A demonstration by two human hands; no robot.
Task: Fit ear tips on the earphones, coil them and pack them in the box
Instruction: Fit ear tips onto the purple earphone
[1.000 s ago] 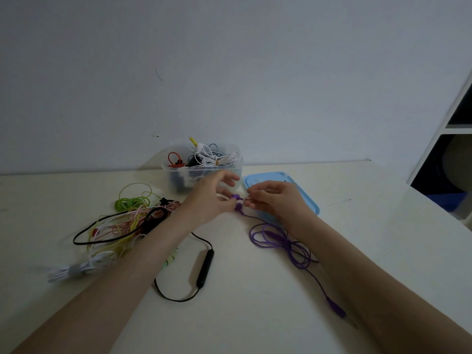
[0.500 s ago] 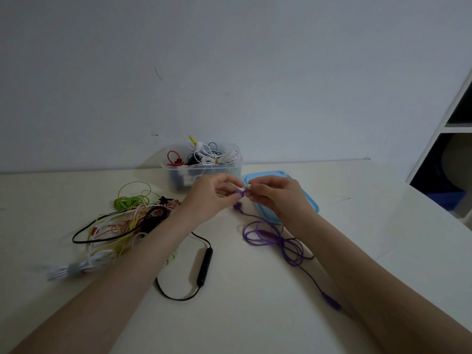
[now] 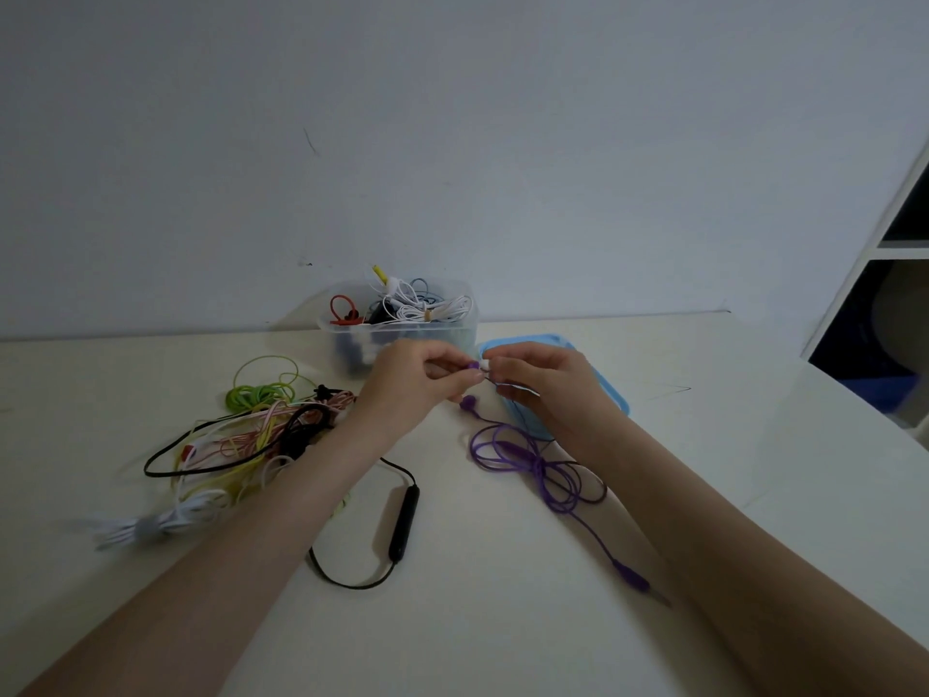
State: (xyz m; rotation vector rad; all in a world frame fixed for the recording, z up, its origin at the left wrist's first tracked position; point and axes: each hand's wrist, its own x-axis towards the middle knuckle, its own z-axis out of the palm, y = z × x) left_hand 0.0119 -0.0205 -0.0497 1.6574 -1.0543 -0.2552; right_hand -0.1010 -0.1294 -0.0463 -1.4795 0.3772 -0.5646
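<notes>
Both hands are raised together just in front of the clear box (image 3: 399,339) at the far middle of the table (image 3: 502,621). Left hand (image 3: 402,382) pinches a purple earbud (image 3: 472,366) between thumb and fingertips; right hand (image 3: 548,384) pinches a small white ear tip (image 3: 485,364) held right against that bud. Looks like the tip is being pushed on; whether it is seated yet is too small to tell.

The second purple earbud (image 3: 467,400) hangs just below the hands, apparently with no tip on it, but it is hard to be sure. The purple cable (image 3: 538,465) lies in a loose, uncoiled heap on the table under the right wrist, and its plug (image 3: 631,578) trails off to the near right.

Progress judgement: early for this pair. At most one tip is going on, the other bud is still to do, then coiling, then packing.

The box already holds several bundled earphones, white, red and dark ones. Its blue lid (image 3: 611,394) lies on the table just right of the box, partly under the right hand.

Plenty left: a tangled pile of cables (image 3: 251,430), green, pink, yellow and black, sits at left. A black neckband earphone (image 3: 404,520) lies near centre. A white bundle (image 3: 151,523) at near left looks already tied but is outside the box.
</notes>
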